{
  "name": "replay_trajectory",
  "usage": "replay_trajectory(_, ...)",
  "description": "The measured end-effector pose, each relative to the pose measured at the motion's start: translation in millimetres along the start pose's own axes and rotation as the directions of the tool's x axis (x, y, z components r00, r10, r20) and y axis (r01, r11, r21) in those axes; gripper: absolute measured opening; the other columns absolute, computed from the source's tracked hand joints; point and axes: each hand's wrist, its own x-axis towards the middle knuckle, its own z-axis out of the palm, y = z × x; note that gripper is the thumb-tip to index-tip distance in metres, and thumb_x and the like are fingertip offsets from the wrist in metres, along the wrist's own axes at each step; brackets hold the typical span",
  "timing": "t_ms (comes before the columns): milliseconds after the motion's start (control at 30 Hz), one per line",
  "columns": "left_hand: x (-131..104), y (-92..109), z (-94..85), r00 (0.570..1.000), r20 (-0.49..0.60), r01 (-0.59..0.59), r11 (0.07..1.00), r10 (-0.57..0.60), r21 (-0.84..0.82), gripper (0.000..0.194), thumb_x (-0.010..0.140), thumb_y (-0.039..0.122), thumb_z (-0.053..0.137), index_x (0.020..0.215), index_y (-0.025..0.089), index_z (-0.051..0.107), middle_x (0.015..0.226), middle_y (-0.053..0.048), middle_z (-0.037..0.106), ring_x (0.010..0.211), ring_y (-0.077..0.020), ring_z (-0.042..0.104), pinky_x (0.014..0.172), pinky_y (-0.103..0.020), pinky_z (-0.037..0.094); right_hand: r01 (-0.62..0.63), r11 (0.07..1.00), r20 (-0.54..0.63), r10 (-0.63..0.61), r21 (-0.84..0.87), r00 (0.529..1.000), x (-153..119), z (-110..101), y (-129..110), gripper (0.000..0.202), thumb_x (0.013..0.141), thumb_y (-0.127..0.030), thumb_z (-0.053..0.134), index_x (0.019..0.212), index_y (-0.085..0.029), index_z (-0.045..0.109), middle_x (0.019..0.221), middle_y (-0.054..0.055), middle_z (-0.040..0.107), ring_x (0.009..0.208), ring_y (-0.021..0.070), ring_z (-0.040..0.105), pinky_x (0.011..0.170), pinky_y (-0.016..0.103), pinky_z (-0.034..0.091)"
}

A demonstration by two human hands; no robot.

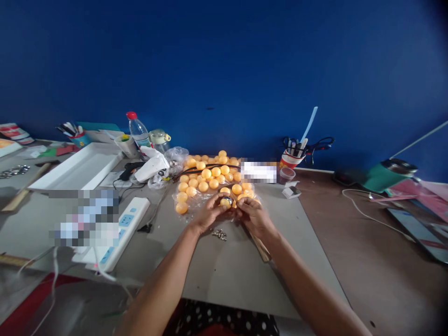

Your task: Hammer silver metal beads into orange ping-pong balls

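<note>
My left hand (209,212) is closed around a small round yellowish piece with a shiny dark rim (226,202). Close beside it, the fingertips of my right hand (255,215) are pinched together; whatever they hold is too small to make out. Directly behind both hands lie many orange balls (206,173), like ping-pong balls, on and in clear plastic. On the mat in front of my left hand is a small pile of shiny metal pieces (220,234). A wooden handle (261,248) runs out from under my right hand.
A white power strip (131,219), a white tray (82,163) and a hammer (30,186) are at left. A bottle (138,130) and a glue gun (131,171) stand or lie behind. At right are a cup of tools (291,158), a green mug (388,175) and a phone (420,233).
</note>
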Motion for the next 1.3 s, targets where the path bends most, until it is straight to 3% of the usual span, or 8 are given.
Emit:
replay_trajectory(100, -1, 5, -2.1, 0.999, -0.032, 0.008, 0.99, -0.013, -0.138, 0.045, 0.073, 0.029, 0.081, 0.112, 0.021, 0.062, 0.107, -0.005, 0.069, 0.09, -0.0209, 0.071, 0.087, -0.039, 0.055, 0.1, 0.993, -0.065, -0.104, -0.067, 0.992, 0, -3, -5, 0.031, 0.066, -0.041, 0.077, 0.075, -0.022, 0.053, 0.051, -0.007, 0.049, 0.045, 0.0102, 0.042, 0.045, 0.022, 0.032)
replay_trajectory(167, 0, 7, -3.0, 0.998, -0.06, -0.003, 0.98, -0.009, -0.198, 0.047, 0.07, 0.027, 0.083, 0.111, 0.02, 0.061, 0.101, -0.004, 0.069, 0.085, -0.0206, 0.071, 0.078, -0.036, 0.057, 0.163, 0.95, -0.141, -0.206, -0.268, 0.968, 2, -6, -6, 0.025, 0.068, -0.038, 0.072, 0.075, -0.021, 0.056, 0.051, -0.006, 0.048, 0.047, 0.0104, 0.041, 0.047, 0.023, 0.032)
replay_trajectory(333, 3, 10, -3.4, 0.986, -0.159, -0.088, 0.952, 0.042, -0.294, 0.051, 0.067, 0.027, 0.085, 0.11, 0.02, 0.058, 0.087, -0.001, 0.067, 0.073, -0.016, 0.068, 0.066, -0.029, 0.056, 0.197, 0.553, -0.069, -0.423, -0.81, 0.903, 7, -15, 0, 0.011, 0.076, -0.03, 0.057, 0.077, -0.02, 0.061, 0.076, 0.004, 0.065, 0.071, 0.0196, 0.058, 0.068, 0.031, 0.044)
replay_trajectory(533, 6, 8, -4.4, 0.955, -0.29, -0.147, 0.952, 0.066, -0.269, 0.048, 0.061, 0.024, 0.086, 0.098, 0.018, 0.058, 0.087, 0.0, 0.067, 0.063, -0.0095, 0.062, 0.062, -0.024, 0.05, 0.169, 0.097, 0.126, -0.348, -0.981, 0.929, 2, -16, 7, 0.014, 0.085, -0.025, 0.051, 0.09, -0.018, 0.062, 0.091, 0.009, 0.067, 0.082, 0.0225, 0.059, 0.072, 0.03, 0.043)
replay_trajectory(767, 8, 8, -2.8, 0.932, -0.33, -0.216, 0.96, 0.148, -0.177, 0.034, 0.067, 0.026, 0.077, 0.092, 0.018, 0.056, 0.083, 0.001, 0.065, 0.06, -0.0083, 0.058, 0.057, -0.022, 0.044, 0.074, -0.166, 0.103, -0.175, -0.983, 0.979, -8, -6, -4, 0.028, 0.088, -0.027, 0.054, 0.113, -0.017, 0.06, 0.111, 0.014, 0.064, 0.094, 0.027, 0.063, 0.075, 0.033, 0.041)
replay_trajectory(1100, 9, 4, -4.6, 0.946, -0.302, -0.207, 0.935, 0.116, -0.289, 0.048, 0.061, 0.019, 0.083, 0.102, 0.019, 0.057, 0.091, -0.001, 0.067, 0.071, -0.0114, 0.064, 0.069, -0.026, 0.05, 0.032, -0.107, 0.056, -0.225, -0.994, 0.973, -2, -18, 6, 0.03, 0.084, -0.018, 0.049, 0.112, -0.014, 0.057, 0.103, 0.019, 0.068, 0.086, 0.0304, 0.066, 0.071, 0.035, 0.043)
replay_trajectory(1200, 9, 5, -6.6, 0.947, -0.302, -0.202, 0.933, 0.108, -0.298, 0.049, 0.06, 0.016, 0.083, 0.102, 0.018, 0.057, 0.091, -0.001, 0.068, 0.072, -0.0127, 0.066, 0.071, -0.027, 0.052, 0.058, 0.051, 0.041, -0.285, -0.997, 0.958, 5, -23, 6, 0.024, 0.081, -0.017, 0.05, 0.103, -0.014, 0.06, 0.098, 0.017, 0.069, 0.09, 0.0291, 0.065, 0.074, 0.035, 0.044)
replay_trajectory(1300, 10, 7, -9.8, 0.941, -0.324, -0.199, 0.933, 0.097, -0.301, 0.049, 0.061, 0.015, 0.083, 0.102, 0.018, 0.057, 0.091, -0.002, 0.068, 0.073, -0.0132, 0.067, 0.07, -0.027, 0.053, 0.103, 0.323, 0.0, -0.301, -0.941, 0.954, 12, -24, 5, 0.018, 0.079, -0.023, 0.053, 0.094, -0.019, 0.062, 0.087, 0.009, 0.07, 0.079, 0.0241, 0.064, 0.069, 0.032, 0.045)
